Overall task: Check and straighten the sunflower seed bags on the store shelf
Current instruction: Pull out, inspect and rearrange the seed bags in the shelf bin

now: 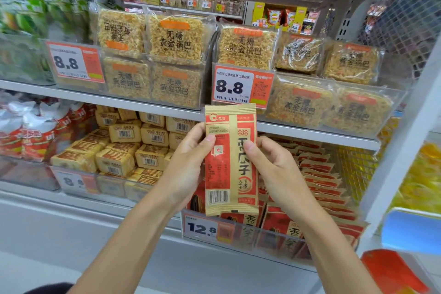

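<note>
We have one sunflower seed bag (231, 160) off the shelf, held upright in front of the shelf edge, directly above its bin. The printed back with barcode and date block faces us.

Left hand (188, 162): thumb pressed on the bag's face near the left edge, fingers curled behind, so it's pinching. Right hand (274, 164): same, thumb on the face mid-bag and fingers wrapped behind the right edge. Both hands are clamped on the bag, and neither touches the shelf stock.

Progress, as we judge it:
- this is the check step on a single bag, with the date area readable side up
- the row of seed bags (317, 174) in the bin lies fanned back in a fairly even stack, top edges roughly aligned
- the front bags (279, 229) stand behind the clear lip next to the 12.8 price tag (202, 228); they're too blurred to say whether they're square
- we can't tell how many bags have been checked

Left to do: return this bag to the bin face out, then square up the front row and fix any skew

The rice crust packs (177, 38) above and the tan block packs (124, 153) to the left aren't ours to handle
</note>
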